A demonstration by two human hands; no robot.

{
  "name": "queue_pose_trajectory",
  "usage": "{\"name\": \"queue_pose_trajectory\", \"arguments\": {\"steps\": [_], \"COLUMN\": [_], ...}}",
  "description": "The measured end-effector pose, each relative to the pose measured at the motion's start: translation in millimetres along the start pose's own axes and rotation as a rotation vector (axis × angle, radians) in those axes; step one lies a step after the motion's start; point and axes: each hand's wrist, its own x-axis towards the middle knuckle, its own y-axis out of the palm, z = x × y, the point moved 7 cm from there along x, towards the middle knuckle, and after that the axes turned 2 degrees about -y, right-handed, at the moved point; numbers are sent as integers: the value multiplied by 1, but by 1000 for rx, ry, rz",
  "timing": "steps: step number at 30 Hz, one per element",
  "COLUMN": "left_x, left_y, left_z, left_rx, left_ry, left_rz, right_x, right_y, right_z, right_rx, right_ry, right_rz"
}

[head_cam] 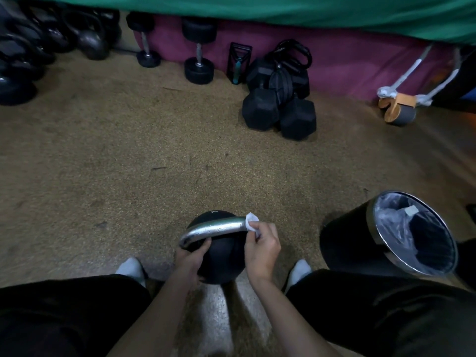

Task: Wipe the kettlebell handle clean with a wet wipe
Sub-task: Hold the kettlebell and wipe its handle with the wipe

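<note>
1. Now the kettlebell (219, 256) stands on the speckled floor (128, 150) at 6 o'clock in the view.
2. Its steel handle (213, 229) arcs over the black ball from about 9 o'clock to 2 o'clock.
3. The right hand (261, 249) pinches a white wet wipe (252, 222) and holds it against the handle's right end, at 2 o'clock.
4. The left hand (190, 258) is curled round the handle's left base at 9 o'clock, gripping it.
5. A black lined bin (347, 243) stands apart at 3 o'clock.
6. Hex dumbbells (279, 112) lie piled far off at 1 o'clock, and more kettlebells (90, 42) sit at 10 o'clock.
</note>
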Motion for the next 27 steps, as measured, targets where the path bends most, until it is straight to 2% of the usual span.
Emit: {"name": "queue_pose_trajectory", "arguments": {"steps": [4,10,14,18,23,27], "left_x": [1,-1,-4,30,8,8], "left_y": [0,-2,0,-3,-2,-2], "left_z": [0,0,-1,14,2,2], "left_rx": [1,-24,-33,-25,-57,-54], "left_ry": [-6,2,6,22,61,48], "left_rz": [-3,-13,1,-2,11,-2], "right_x": [-12,-5,-2,-14,-17,-15], "right_y": [5,3,3,7,15,11], "right_z": [0,-16,-6,-3,-20,-19], "right_rx": [2,-7,15,18,-11,1], "right_ry": [-38,89,65,32,120,150], "right_rz": [39,7,3,35,75,42]}}
